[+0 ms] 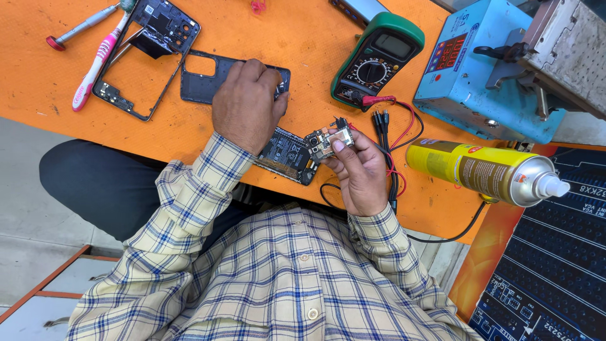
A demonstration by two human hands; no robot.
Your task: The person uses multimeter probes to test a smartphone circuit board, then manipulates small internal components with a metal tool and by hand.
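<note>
A small phone circuit board with camera modules (328, 143) is pinched between the thumb and fingers of the right hand (358, 169), above the orange table edge (303, 38). The left hand (247, 104) is pressed knuckles-up onto a dark plastic phone back cover (205, 79); its fingertips are hidden, so its grip cannot be told. A black battery (287, 156) lies between the wrists. A green multimeter (377, 58), a yellow spray can (486, 172) and black and red probe leads (394, 136) crowd the right side.
</note>
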